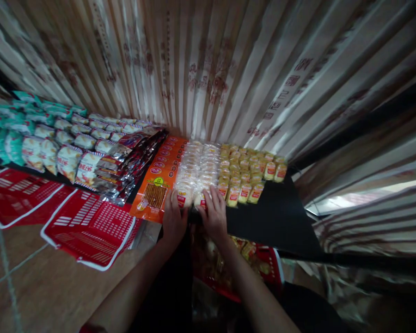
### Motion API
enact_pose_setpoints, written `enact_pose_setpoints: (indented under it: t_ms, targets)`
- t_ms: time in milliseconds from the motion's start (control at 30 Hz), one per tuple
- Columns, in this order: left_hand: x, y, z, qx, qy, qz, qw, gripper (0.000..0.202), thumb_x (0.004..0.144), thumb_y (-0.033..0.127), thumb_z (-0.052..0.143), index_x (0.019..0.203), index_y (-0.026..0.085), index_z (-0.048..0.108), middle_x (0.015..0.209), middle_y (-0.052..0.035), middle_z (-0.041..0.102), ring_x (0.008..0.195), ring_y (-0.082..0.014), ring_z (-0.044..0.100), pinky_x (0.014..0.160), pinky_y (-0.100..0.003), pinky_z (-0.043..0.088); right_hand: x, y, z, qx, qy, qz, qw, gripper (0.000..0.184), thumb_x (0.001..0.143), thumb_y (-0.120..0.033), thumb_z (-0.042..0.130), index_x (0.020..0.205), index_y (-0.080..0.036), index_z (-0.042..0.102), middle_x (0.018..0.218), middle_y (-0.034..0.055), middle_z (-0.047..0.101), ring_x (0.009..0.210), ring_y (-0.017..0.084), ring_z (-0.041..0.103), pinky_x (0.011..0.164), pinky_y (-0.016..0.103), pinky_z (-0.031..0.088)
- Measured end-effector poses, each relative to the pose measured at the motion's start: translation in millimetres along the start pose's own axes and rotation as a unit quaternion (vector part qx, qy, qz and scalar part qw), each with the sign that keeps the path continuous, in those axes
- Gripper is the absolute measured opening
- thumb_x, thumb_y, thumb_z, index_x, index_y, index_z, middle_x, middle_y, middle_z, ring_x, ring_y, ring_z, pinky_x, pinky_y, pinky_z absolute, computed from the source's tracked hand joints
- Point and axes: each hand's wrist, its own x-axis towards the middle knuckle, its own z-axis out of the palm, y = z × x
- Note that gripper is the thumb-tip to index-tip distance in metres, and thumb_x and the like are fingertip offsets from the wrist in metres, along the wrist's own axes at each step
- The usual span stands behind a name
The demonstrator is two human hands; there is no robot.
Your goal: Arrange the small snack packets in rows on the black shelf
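Two columns of small, clear-wrapped white snack packets (pixel 198 162) run along the black shelf. My left hand (pixel 174 217) is at the front of the left column, fingers and thumb around a white packet with a red label (pixel 182 199). At the front of the other column, my right hand (pixel 215 215) has its fingers over a similar white packet (pixel 200 200), thumb at its near side. Both packets rest in line with the rows behind. Yellow snack packets (pixel 244 192) stand just right of my right hand. An orange snack bag (pixel 156 185) lies flat beside my left hand.
Bags with white fronts (pixel 69 162) and green bags (pixel 14 143) fill the shelf's left. Red baskets (pixel 90 226) stand below; another red basket (pixel 277 270) holds yellow packets under my right arm. The black shelf (pixel 277 217) extends right. Printed curtains (pixel 208 60) hang behind.
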Motion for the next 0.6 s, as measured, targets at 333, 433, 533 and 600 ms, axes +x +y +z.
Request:
enact_pose_setpoints:
  t_ms: [333,433,533,600]
  targets:
    - [-21,17,-31.4,-0.031,-0.022,-0.024,0.999,0.038,0.083,0.021,0.047,0.12,0.011,0.048,0.128,-0.0183,0.041,0.123,-0.0284,0.039,0.099,-0.046,0.038,-49,-15,-40,0.031,0.074,0.057,0.995,0.036,0.088,-0.024,0.04,0.122,-0.017,0.049,0.128,0.0132,0.049,0.121,0.024,0.04,0.099,0.045,0.034]
    - [-52,23,-27.3,-0.112,-0.095,0.036,0.988,0.031,0.084,0.014,0.039,0.111,0.016,0.053,0.111,-0.0111,0.055,0.109,-0.0192,0.051,0.096,-0.038,0.043,-97,-5,-44,0.062,0.036,0.126,0.989,0.03,0.088,-0.024,0.039,0.112,-0.015,0.054,0.108,0.012,0.06,0.105,0.022,0.052,0.091,0.041,0.042]
    - [-89,33,-6.6,-0.159,-0.269,0.034,0.949,0.031,0.081,0.008,0.038,0.102,0.016,0.058,0.106,-0.0094,0.059,0.101,-0.0162,0.055,0.091,-0.031,0.046,-139,13,-38,0.067,-0.1,0.205,0.971,0.03,0.087,-0.023,0.036,0.105,-0.015,0.059,0.097,0.0108,0.064,0.091,0.02,0.058,0.081,0.035,0.046]
    - [-109,38,14.0,-0.152,-0.366,-0.023,0.918,0.031,0.077,0.005,0.038,0.096,0.014,0.061,0.102,-0.0099,0.062,0.096,-0.0167,0.058,0.09,-0.032,0.047,-156,25,-30,0.035,-0.192,0.225,0.955,0.03,0.085,-0.018,0.038,0.102,-0.015,0.062,0.101,0.0122,0.065,0.095,0.021,0.057,0.084,0.034,0.044]
